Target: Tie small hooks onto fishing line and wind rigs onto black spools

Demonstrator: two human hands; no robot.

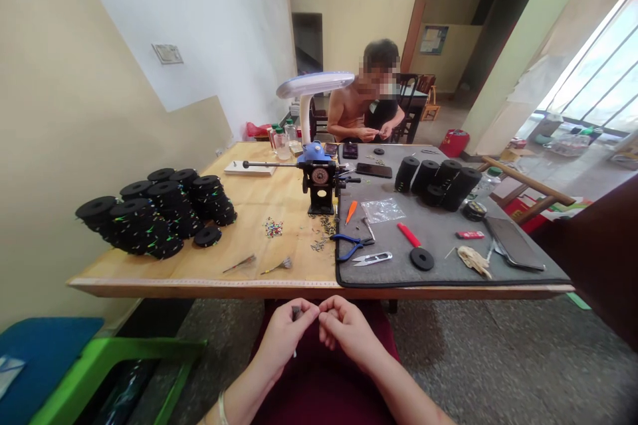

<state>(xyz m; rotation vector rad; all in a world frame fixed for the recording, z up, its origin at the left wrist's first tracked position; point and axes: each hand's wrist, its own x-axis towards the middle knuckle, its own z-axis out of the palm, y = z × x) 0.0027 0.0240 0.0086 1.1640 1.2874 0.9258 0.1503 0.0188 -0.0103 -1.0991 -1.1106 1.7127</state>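
My left hand [289, 331] is closed in front of the table edge, above my lap. A slim dark object [296, 312] shows between its fingers, with a pale end poking out below; its kind is unclear. Touching or nearly touching it at the fingertips, my right hand [349, 331] is pinched too, and whatever sits in that pinch is too small to make out. On the table just beyond lie two small bundles of thin stems [277, 266], thread snips [373, 259] and blue-handled pliers [350, 247].
Stacks of black foam spools [164, 212] stand left, more black rolls [443, 179] right. A winding machine with dial [319, 179] and a lamp [314, 83] stand mid-table. Small beads [274, 228], an orange tool [351, 212] and a phone [513, 242] lie around. Another person [349, 113] sits opposite.
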